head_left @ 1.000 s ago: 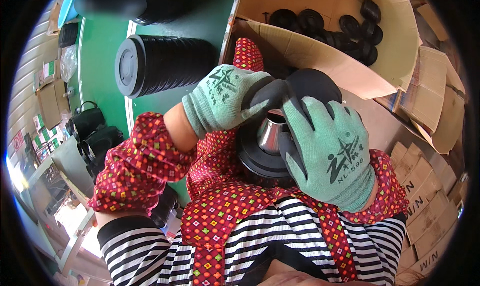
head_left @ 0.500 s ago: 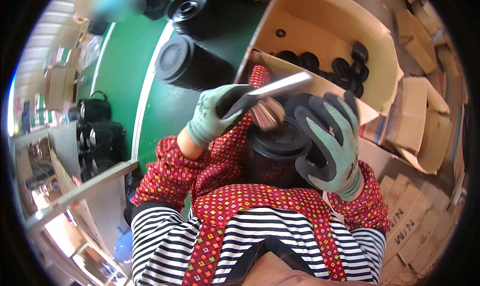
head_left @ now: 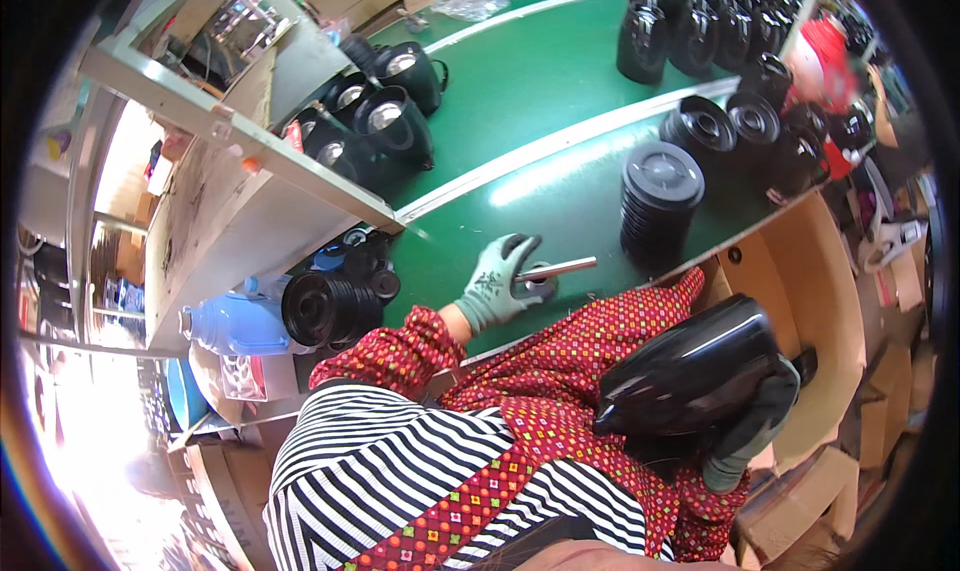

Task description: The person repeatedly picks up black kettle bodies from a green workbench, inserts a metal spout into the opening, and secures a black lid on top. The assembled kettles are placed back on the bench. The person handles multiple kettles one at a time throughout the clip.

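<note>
My left hand [head_left: 503, 283], in a green glove with dark coated fingers, is closed around a slim metallic bar-like tool [head_left: 560, 269] just over the green bench top. The bar points right; its gripped end is hidden. On my right, a glossy black rounded vessel [head_left: 690, 366] lies tilted across my lap. My right hand [head_left: 755, 426], gloved alike, grips its right-hand end, with part of the fingers hidden behind it. Beyond my hands, a stack of black ridged lids [head_left: 662, 196] stands on the bench.
An open cardboard box [head_left: 835, 311] stands at my right. Black mugs [head_left: 395, 126] and a blue jug [head_left: 235, 323] are on the left. Several glossy black vessels [head_left: 642, 46] line the far side of the green bench [head_left: 520, 111]. Another person's red clothing [head_left: 825, 61] shows far right.
My view has swung left. My left hand has moved away from the vessel to the bench, still holding the tool. The vessel, upright before with its lid up, now lies tilted.
</note>
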Demonstrator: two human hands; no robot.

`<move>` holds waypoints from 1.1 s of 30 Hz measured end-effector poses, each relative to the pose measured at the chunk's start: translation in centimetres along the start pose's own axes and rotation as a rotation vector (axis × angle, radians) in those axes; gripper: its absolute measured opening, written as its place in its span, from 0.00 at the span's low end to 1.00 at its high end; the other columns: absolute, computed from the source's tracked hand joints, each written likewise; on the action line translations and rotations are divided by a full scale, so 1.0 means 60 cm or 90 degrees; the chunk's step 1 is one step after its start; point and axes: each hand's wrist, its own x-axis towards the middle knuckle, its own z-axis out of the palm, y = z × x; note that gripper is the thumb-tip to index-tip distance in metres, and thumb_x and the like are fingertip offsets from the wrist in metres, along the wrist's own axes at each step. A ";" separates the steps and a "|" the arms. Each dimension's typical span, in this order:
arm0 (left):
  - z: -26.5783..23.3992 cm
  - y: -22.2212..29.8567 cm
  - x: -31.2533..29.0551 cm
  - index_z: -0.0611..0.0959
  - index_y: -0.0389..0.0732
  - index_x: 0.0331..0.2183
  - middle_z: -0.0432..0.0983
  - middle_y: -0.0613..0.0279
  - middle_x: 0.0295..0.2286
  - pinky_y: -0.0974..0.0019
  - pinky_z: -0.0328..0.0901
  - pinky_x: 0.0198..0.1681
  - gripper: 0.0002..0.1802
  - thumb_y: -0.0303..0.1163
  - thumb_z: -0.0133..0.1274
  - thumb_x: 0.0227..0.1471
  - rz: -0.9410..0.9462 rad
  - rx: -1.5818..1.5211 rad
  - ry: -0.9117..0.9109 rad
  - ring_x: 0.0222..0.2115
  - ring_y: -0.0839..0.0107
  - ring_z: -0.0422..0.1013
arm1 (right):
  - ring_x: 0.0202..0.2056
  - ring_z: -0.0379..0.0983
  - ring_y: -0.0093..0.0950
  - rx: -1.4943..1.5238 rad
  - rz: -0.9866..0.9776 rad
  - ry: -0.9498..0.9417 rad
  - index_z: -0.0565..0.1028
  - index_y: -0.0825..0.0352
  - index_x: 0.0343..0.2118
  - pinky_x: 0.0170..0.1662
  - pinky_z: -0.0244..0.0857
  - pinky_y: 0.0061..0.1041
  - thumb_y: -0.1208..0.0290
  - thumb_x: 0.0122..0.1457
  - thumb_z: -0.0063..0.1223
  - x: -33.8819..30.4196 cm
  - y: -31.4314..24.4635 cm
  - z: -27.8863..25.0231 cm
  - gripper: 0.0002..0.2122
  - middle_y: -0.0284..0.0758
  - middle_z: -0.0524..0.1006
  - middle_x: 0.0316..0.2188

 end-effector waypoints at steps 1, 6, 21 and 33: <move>-0.034 0.029 0.001 0.69 0.41 0.65 0.63 0.40 0.62 0.46 0.60 0.66 0.54 0.46 0.74 0.41 0.046 -0.089 -0.053 0.63 0.42 0.61 | 0.54 0.71 0.34 0.141 0.096 -0.013 0.72 0.66 0.59 0.62 0.63 0.38 0.49 0.74 0.42 0.000 -0.023 0.030 0.25 0.40 0.75 0.53; -0.169 0.148 -0.015 0.68 0.37 0.65 0.55 0.43 0.68 0.47 0.52 0.70 0.59 0.41 0.81 0.36 0.232 -0.398 -0.245 0.69 0.50 0.55 | 0.55 0.73 0.36 0.567 0.471 -0.182 0.71 0.62 0.62 0.61 0.68 0.39 0.45 0.74 0.39 -0.009 -0.001 0.177 0.27 0.38 0.76 0.57; -0.110 -0.121 0.455 0.82 0.38 0.49 0.79 0.62 0.40 0.60 0.78 0.39 0.19 0.40 0.61 0.64 -0.273 -0.561 0.116 0.39 0.69 0.76 | 0.43 0.77 0.45 -0.236 -0.250 -0.486 0.78 0.69 0.54 0.48 0.72 0.40 0.71 0.57 0.65 0.038 0.121 0.303 0.21 0.45 0.80 0.43; 0.125 -0.226 0.842 0.87 0.36 0.42 0.85 0.45 0.35 0.53 0.72 0.47 0.37 0.63 0.66 0.48 -0.292 -0.218 0.265 0.40 0.49 0.81 | 0.42 0.77 0.43 -0.199 -0.146 -0.522 0.79 0.65 0.54 0.46 0.72 0.39 0.74 0.55 0.63 0.078 0.154 0.304 0.21 0.42 0.80 0.44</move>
